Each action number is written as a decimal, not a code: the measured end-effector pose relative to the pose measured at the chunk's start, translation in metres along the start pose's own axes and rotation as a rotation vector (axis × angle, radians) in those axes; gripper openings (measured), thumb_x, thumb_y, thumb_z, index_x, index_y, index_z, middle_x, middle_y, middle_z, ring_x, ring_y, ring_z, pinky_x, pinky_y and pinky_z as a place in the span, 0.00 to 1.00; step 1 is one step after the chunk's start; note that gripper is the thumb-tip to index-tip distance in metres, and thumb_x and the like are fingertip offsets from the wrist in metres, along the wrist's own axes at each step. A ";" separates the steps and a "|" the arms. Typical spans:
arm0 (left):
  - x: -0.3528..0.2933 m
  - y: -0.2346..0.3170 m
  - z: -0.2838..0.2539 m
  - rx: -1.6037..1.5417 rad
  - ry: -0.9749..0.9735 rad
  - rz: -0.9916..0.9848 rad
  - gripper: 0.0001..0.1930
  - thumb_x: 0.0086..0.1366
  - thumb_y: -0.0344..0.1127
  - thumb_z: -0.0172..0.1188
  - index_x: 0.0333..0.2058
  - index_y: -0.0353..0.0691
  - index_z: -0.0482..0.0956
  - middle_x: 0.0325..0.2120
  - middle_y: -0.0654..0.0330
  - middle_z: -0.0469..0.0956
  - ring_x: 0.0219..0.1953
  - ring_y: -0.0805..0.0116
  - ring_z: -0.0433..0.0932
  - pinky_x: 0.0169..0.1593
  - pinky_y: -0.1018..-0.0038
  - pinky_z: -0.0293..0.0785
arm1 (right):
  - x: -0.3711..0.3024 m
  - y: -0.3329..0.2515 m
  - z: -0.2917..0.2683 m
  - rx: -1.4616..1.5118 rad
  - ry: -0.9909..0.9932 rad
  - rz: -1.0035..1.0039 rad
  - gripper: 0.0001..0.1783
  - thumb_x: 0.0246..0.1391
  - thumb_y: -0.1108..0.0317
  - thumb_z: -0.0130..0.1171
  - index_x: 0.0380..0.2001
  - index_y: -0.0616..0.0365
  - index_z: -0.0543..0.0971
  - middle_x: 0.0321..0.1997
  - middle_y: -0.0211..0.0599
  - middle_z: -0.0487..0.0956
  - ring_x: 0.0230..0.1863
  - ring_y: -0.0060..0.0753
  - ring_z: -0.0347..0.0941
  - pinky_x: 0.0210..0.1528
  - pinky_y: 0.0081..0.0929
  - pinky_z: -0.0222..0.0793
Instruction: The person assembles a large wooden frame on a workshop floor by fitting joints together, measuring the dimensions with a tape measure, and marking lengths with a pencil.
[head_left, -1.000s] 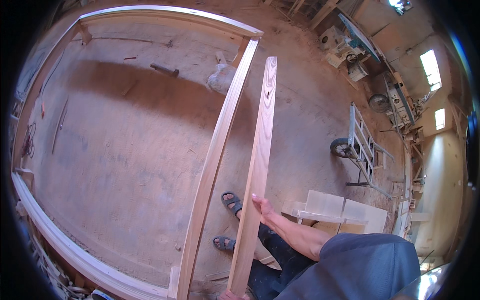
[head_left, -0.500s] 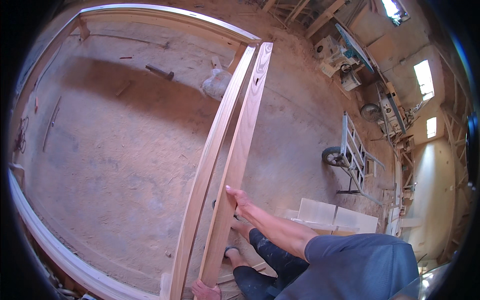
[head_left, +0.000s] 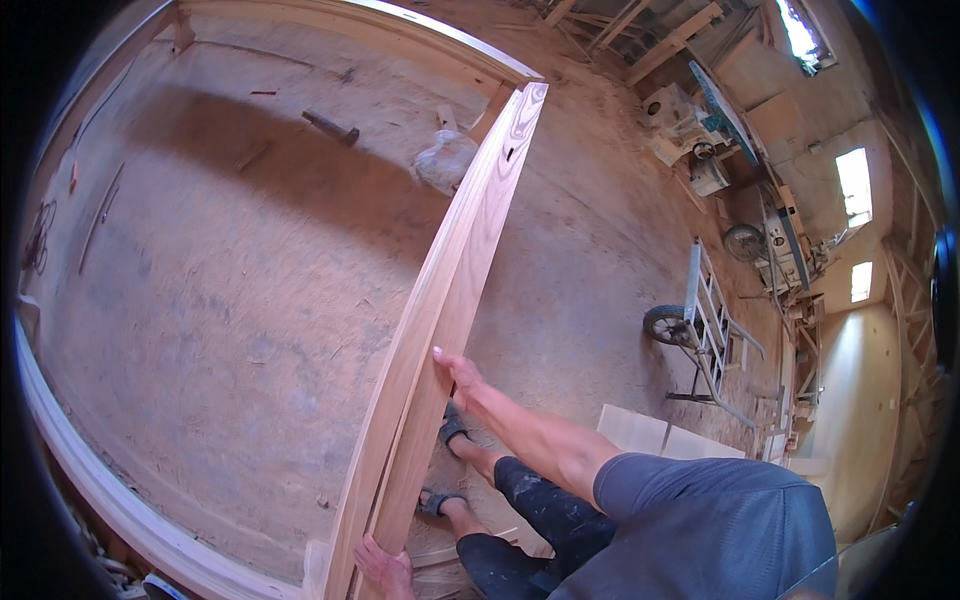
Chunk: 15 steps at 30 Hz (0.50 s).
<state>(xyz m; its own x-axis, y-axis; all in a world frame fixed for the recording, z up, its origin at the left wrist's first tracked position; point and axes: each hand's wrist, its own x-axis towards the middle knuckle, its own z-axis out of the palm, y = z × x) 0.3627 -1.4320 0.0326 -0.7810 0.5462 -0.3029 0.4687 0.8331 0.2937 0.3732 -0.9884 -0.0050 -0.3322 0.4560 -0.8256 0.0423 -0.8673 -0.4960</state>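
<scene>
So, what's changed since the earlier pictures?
The loose board has moved left, and both hands with it. Its upper stretch now appears to meet the frame's near rail; a narrow gap shows lower down. Nothing visibly taken up or released; the rail and hand cart stayed put.

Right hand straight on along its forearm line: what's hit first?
Right hand already grips the loose board; just past it, the frame rail looks next, though depth there is unclear.
</scene>
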 end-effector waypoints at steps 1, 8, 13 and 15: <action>0.001 0.001 0.001 0.005 -0.018 -0.007 0.37 0.39 0.35 0.74 0.50 0.36 0.69 0.41 0.45 0.70 0.49 0.40 0.71 0.52 0.49 0.69 | 0.003 0.000 0.000 -0.008 0.004 0.007 0.28 0.62 0.53 0.63 0.57 0.61 0.76 0.57 0.39 0.82 0.59 0.37 0.76 0.66 0.38 0.66; 0.014 0.009 0.007 -0.020 -0.069 -0.045 0.39 0.38 0.35 0.75 0.52 0.37 0.69 0.44 0.46 0.70 0.50 0.41 0.71 0.56 0.49 0.69 | 0.016 -0.004 -0.007 -0.167 0.068 0.002 0.32 0.60 0.49 0.65 0.58 0.62 0.76 0.54 0.41 0.82 0.56 0.39 0.79 0.58 0.42 0.74; 0.021 0.002 0.017 -0.042 -0.061 -0.130 0.38 0.39 0.33 0.74 0.52 0.36 0.69 0.45 0.46 0.70 0.52 0.40 0.70 0.58 0.47 0.68 | 0.020 -0.017 0.000 -0.441 0.104 0.049 0.37 0.57 0.46 0.67 0.57 0.67 0.75 0.53 0.50 0.81 0.49 0.50 0.81 0.44 0.51 0.82; 0.025 0.004 0.014 -0.047 -0.070 -0.146 0.37 0.40 0.32 0.74 0.52 0.35 0.68 0.46 0.45 0.70 0.54 0.39 0.69 0.60 0.47 0.68 | 0.018 -0.017 0.009 -0.505 0.189 0.001 0.37 0.58 0.46 0.66 0.55 0.71 0.77 0.52 0.53 0.81 0.43 0.54 0.83 0.38 0.50 0.83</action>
<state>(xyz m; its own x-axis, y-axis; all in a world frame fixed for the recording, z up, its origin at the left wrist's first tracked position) 0.3504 -1.4138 0.0128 -0.8078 0.4259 -0.4075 0.3315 0.8999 0.2834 0.3577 -0.9674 -0.0093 -0.1581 0.5233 -0.8373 0.5056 -0.6855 -0.5239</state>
